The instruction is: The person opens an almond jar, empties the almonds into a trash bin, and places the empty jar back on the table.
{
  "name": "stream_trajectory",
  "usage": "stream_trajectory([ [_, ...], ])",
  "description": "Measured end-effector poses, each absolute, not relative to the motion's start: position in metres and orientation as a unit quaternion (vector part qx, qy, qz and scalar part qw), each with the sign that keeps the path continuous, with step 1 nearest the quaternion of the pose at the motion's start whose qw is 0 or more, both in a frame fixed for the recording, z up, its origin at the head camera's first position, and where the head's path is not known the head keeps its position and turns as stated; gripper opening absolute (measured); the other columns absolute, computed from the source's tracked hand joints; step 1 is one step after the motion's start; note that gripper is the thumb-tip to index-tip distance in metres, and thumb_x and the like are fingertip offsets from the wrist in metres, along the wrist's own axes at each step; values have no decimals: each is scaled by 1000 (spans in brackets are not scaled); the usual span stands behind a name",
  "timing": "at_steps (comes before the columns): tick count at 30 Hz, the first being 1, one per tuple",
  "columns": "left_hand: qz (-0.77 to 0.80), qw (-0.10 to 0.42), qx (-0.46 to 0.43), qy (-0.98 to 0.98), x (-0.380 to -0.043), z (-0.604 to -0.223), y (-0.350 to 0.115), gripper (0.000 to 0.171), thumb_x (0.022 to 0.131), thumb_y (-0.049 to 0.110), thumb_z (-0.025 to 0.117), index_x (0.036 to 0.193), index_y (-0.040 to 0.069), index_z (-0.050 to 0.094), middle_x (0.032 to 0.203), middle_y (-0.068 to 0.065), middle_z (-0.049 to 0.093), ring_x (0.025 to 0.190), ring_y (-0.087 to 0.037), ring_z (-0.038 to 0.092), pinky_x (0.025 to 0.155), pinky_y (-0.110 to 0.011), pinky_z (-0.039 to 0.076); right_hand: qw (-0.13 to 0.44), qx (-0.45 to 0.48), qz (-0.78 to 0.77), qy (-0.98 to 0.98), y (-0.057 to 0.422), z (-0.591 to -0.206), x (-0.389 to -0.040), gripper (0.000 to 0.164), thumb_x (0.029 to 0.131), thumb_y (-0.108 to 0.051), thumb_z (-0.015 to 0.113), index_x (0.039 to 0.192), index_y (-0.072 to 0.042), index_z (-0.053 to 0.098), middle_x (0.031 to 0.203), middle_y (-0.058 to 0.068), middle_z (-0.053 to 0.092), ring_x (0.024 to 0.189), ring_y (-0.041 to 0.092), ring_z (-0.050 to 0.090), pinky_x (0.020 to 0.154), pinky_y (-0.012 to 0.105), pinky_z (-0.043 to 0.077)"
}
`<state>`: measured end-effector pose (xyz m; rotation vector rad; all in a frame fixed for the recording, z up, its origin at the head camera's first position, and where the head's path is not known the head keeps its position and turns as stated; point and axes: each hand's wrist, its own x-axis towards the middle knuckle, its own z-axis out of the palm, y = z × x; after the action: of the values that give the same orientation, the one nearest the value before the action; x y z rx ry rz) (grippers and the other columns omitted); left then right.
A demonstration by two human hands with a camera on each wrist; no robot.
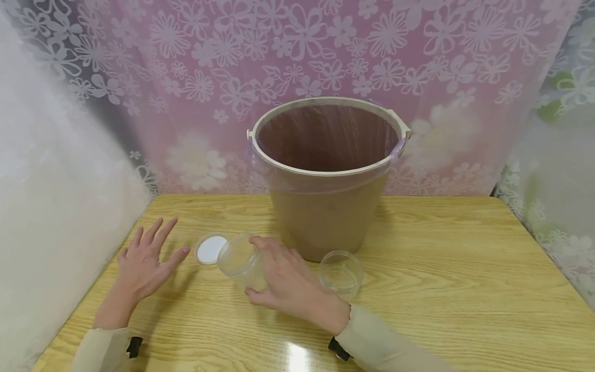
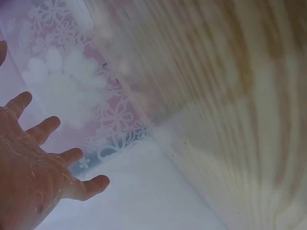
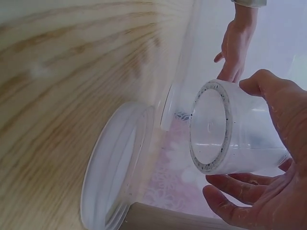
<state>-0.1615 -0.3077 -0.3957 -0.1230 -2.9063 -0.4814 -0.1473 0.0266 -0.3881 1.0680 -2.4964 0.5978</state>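
Note:
My right hand [image 1: 293,281] grips a clear plastic jar [image 1: 239,261], tilted on its side above the table, thumb on one side and fingers on the other. In the right wrist view, dark specks dot the ring around the jar's round end [image 3: 211,165]. My left hand [image 1: 144,263] hovers at the left with fingers spread and holds nothing. Between the hands lies a clear round lid with a white disc [image 1: 211,250], partly overlapped by the jar. A shallow clear round piece [image 1: 341,274], like a lid, sits on the table beyond my right wrist.
A tall beige bucket [image 1: 321,217] lined with a thin purplish bag stands at the back middle of the wood-grain table [image 1: 465,289]. Behind it hangs a pink flowered curtain [image 1: 200,103]. White sheeting [image 1: 56,181] closes off the left side.

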Motion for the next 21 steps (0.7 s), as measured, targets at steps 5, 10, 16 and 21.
stream_trajectory([
  [5,-165,88,-32,-982,-162,-397,-313,77,100,57,52,165,30,20,168,-22,21,146,-65,14,92,-91,18,161,370,200,-893,19,-389,-151,91,83,-49,79,150,-6,35,126,11,64,99,19,67,81,34,60],
  [10,-170,86,-26,-981,-163,-396,-316,78,100,58,53,165,30,19,168,-24,21,145,-67,14,91,-91,19,162,364,182,-899,11,-391,-156,90,83,-50,78,148,-3,36,122,12,65,92,17,68,73,30,59],
  [16,-160,81,-20,-984,-163,-396,-318,79,100,59,52,165,26,21,167,-26,21,143,-68,16,91,-91,20,148,349,169,-910,-1,-394,-163,91,82,-49,80,148,-3,37,121,13,66,86,18,70,62,25,53],
  [21,-157,68,-12,-985,-163,-399,-322,80,101,60,50,165,26,17,167,-27,18,143,-69,15,90,-92,20,133,345,164,-915,-9,-397,-169,88,83,-47,79,148,-5,37,119,11,66,77,15,67,55,21,43],
])
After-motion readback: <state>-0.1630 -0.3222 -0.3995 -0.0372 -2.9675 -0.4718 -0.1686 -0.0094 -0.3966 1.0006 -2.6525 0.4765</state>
